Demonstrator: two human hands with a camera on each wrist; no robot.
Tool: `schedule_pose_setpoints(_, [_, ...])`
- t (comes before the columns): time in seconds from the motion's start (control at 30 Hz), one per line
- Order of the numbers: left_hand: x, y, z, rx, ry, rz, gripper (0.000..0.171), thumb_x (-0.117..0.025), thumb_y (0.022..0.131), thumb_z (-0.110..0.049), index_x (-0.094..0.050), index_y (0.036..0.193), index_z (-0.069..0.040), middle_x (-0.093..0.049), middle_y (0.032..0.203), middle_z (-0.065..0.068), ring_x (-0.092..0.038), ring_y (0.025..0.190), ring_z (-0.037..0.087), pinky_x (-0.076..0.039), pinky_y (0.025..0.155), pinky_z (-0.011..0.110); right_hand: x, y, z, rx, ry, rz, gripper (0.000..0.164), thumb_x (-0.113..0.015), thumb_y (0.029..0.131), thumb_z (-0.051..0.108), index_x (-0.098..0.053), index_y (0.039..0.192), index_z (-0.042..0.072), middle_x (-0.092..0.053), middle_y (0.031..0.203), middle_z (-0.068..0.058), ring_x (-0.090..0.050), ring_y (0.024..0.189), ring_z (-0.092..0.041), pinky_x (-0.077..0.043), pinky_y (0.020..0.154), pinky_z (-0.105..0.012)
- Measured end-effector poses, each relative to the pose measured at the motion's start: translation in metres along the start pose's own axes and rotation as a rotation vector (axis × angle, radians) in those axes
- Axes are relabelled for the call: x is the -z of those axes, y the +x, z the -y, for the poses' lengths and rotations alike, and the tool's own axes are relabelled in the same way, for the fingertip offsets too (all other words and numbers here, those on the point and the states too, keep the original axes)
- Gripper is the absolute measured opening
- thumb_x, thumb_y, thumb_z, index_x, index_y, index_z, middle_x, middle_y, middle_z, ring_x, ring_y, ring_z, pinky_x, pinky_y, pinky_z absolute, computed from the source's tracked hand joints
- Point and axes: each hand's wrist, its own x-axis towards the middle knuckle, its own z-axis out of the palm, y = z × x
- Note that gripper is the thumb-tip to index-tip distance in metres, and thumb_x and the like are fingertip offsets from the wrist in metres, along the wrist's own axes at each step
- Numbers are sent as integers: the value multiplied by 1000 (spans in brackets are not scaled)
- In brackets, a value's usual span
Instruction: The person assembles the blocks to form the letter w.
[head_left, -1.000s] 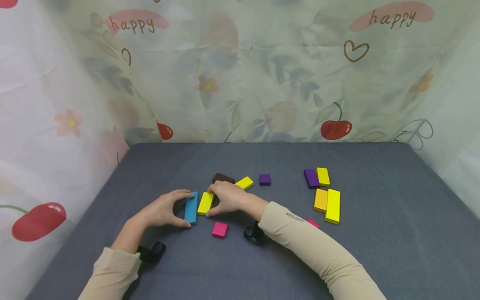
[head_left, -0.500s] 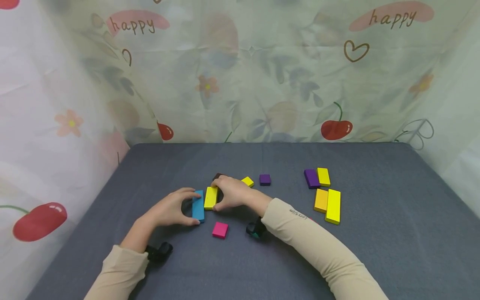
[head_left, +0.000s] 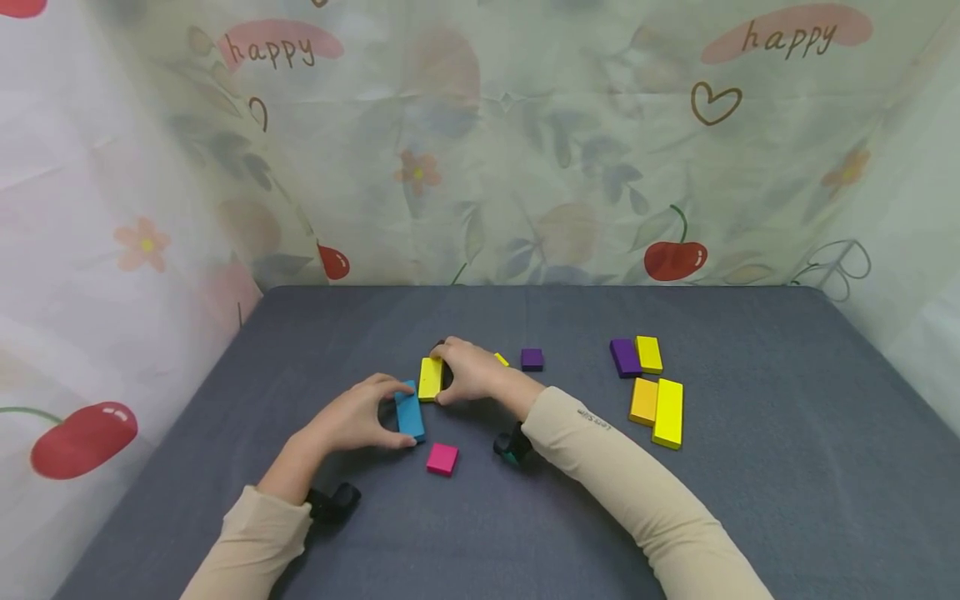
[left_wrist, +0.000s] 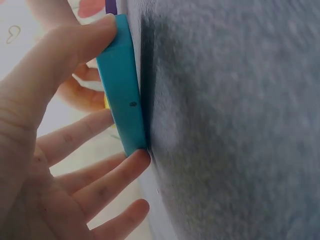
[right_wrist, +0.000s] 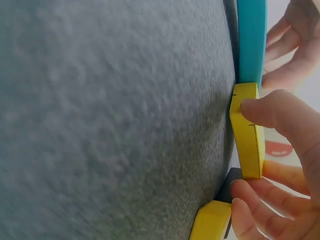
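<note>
Lying on the table [head_left: 750, 517], the blue block [head_left: 410, 415] is pinched end to end by the left hand [head_left: 356, 417], the yellow block [head_left: 431, 381] just beside it by the right hand [head_left: 474, 372]; both are judged light, stiff and smooth, best gripped at the ends

- The blue block [left_wrist: 120, 85] I hold: smooth, painted-looking, softly satin.
- Yellow block [head_left: 431, 380] just beyond the blue block: smooth, faintly glossy, dark-marked.
- Worktop [head_left: 750, 492] under the blue block: matt, fuzzy cloth.
- My right sleeve [head_left: 637, 496]: matt, wrinkled cloth.
</note>
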Motion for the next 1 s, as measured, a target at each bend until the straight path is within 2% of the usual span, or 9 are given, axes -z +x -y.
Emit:
schedule_pose_setpoints(0.3, [-4,4,-8,14,-16,6,71,-78,71,-45,-54,128,-12,-49,131,13,-57,113,26,-50,92,45,3,7,-5,-19,18,-43,67,-72,80,26,-44,137,5,-50,128,-13,-54,105,-22,-48,95,-33])
schedule_pose_setpoints(0.67, [-7,7,-15,-1,-19,-1,70,-77,71,-44,-54,129,-12,-49,132,14,-56,112,26,-50,92,45,5,14,-7,-28,28,-89,68,-72,82,24,-42,139,4,-49,129,-13,-53,108,-23,-48,96,-34])
schedule_pose_setpoints(0.83, [-10,9,-17,-22,-24,3,71,-77,72,-44,-53,130,-11,-48,134,15,-57,112,26,-49,93,46,6,17,-3,-19,36,-81,68,-71,82,24,-41,140,7,-48,132,-12,-53,113,-22,-47,98,-34])
schedule_pose_setpoints(1.0, [-10,10,-19,-13,-26,7,71,-78,72,-41,-53,131,-10,-46,137,16,-56,113,26,-48,95,47,8,20,-2,-18,28,-60,67,-71,83,24,-41,141,9,-47,136,-10,-52,118,-23,-45,102,-35])
